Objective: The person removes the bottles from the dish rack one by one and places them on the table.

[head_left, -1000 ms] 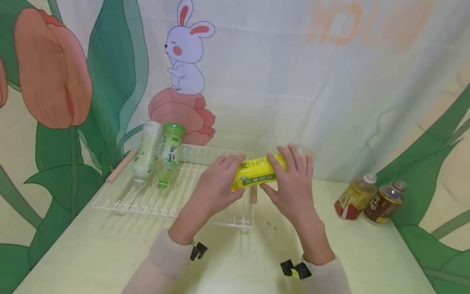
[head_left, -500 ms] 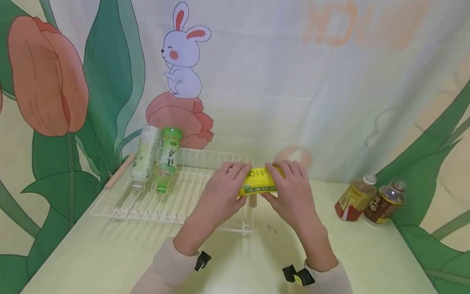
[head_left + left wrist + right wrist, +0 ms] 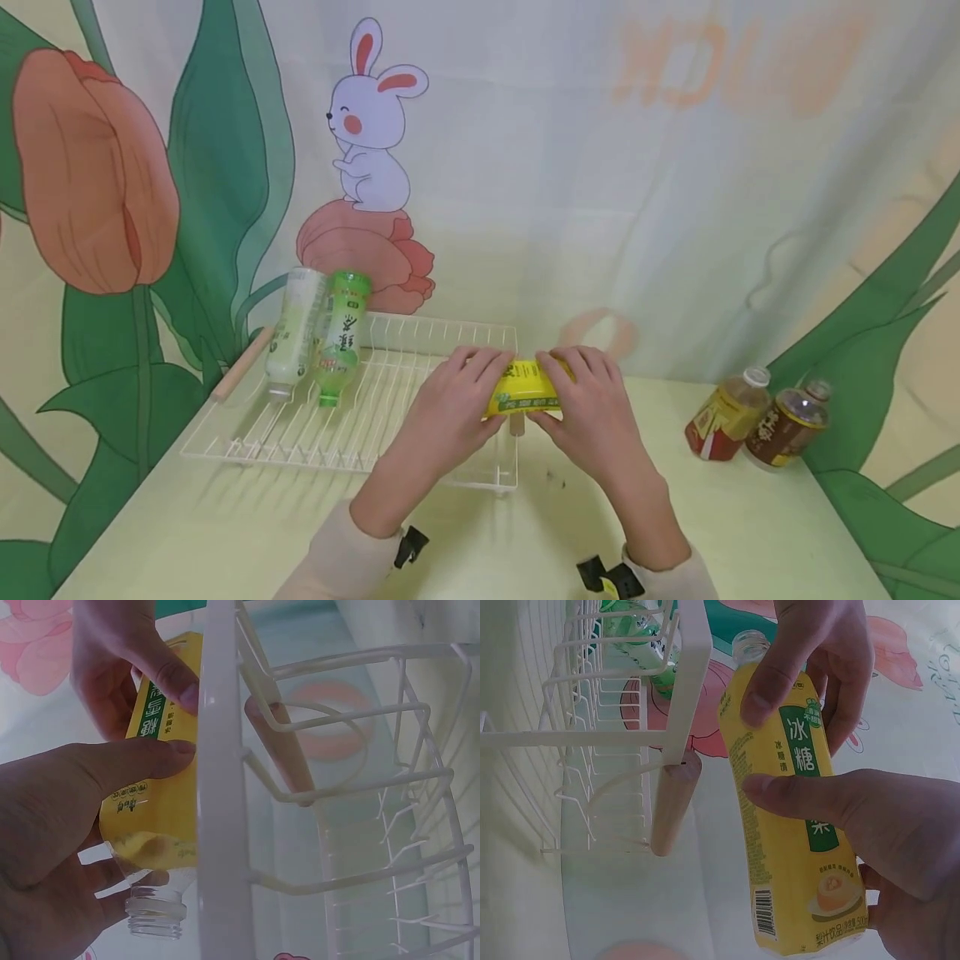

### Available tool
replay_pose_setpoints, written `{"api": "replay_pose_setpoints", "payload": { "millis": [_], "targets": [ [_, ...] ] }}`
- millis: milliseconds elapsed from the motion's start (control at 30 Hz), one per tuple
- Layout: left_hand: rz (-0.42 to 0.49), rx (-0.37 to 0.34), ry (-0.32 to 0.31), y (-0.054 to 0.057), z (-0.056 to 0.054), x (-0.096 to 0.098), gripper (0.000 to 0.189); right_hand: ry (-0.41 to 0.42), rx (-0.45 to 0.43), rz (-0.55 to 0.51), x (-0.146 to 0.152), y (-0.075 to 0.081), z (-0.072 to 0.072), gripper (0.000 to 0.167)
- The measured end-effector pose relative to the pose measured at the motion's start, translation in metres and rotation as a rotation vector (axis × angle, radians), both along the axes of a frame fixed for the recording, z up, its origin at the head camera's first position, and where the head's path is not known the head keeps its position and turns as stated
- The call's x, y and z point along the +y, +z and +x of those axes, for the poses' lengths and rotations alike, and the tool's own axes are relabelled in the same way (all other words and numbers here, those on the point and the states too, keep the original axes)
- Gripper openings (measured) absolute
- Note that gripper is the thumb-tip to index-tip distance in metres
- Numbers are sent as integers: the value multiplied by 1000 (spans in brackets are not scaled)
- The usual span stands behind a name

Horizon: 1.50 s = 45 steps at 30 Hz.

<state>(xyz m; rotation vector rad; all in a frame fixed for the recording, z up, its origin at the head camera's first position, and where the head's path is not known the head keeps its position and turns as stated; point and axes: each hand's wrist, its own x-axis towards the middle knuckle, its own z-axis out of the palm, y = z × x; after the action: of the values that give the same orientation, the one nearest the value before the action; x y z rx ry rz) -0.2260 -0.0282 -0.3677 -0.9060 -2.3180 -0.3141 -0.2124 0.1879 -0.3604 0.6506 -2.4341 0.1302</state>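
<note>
Both hands hold a yellow-labelled plastic drink bottle [image 3: 527, 387], lying about level over the right side of a white wire rack [image 3: 223, 787]. My left hand [image 3: 459, 400] grips its neck end, thumb on the label. Around the base end curls my right hand [image 3: 592, 408], its thumb also pressed on the label. Bare screw threads show on the clear bottle neck [image 3: 155, 913] in the left wrist view. A wooden handle [image 3: 676, 804] on the rack's side is close beside the bottle in the right wrist view.
A whitish bottle [image 3: 296, 333] and a green bottle [image 3: 343, 333] lean cap-down in the rack's left part. At the table's right stand a red-and-yellow-labelled bottle [image 3: 726, 421] and a brown-labelled bottle [image 3: 786, 427]. A printed curtain [image 3: 540, 167] hangs behind.
The yellow bottle has come down with both hands and turned from a slant, right end up, to nearly level. The head view has tilted slightly upward.
</note>
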Motion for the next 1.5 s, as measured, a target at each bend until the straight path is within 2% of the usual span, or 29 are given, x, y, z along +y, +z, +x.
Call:
{"api": "replay_pose_setpoints", "payload": {
  "millis": [233, 467, 600, 767, 933, 1067, 1167, 1300, 1400, 1500],
  "targets": [
    [9, 14, -15, 6, 0, 1, 76, 3, 2, 12, 0, 8, 1, 78],
    [28, -8, -47, 7, 0, 6, 79, -19, -54, 12, 6, 12, 4, 80],
    [43, 23, -50, 9, 0, 9, 83, -18, -75, -37, 10, 13, 5, 79],
    [79, 93, 8, 16, -1, 4, 97, -14, -128, -113, 17, 15, 5, 77],
    [138, 75, 51, 24, -3, -9, 105, -37, -215, -195, 26, 19, 6, 74],
    [235, 48, 25, 28, 1, -19, 104, -34, -298, -285, 37, 21, 8, 71],
    [285, 41, -29, 32, 8, -23, 101, 5, -337, -400, 47, 23, 11, 70],
    [291, 61, -100, 41, 17, -30, 96, 99, -287, -570, 57, 29, 20, 67],
    [287, 57, -128, 49, 17, -42, 95, 191, -266, -677, 64, 35, 25, 68],
    [280, 0, -125, 51, 15, -56, 96, 265, -318, -757, 74, 37, 29, 71]
  ]
}}
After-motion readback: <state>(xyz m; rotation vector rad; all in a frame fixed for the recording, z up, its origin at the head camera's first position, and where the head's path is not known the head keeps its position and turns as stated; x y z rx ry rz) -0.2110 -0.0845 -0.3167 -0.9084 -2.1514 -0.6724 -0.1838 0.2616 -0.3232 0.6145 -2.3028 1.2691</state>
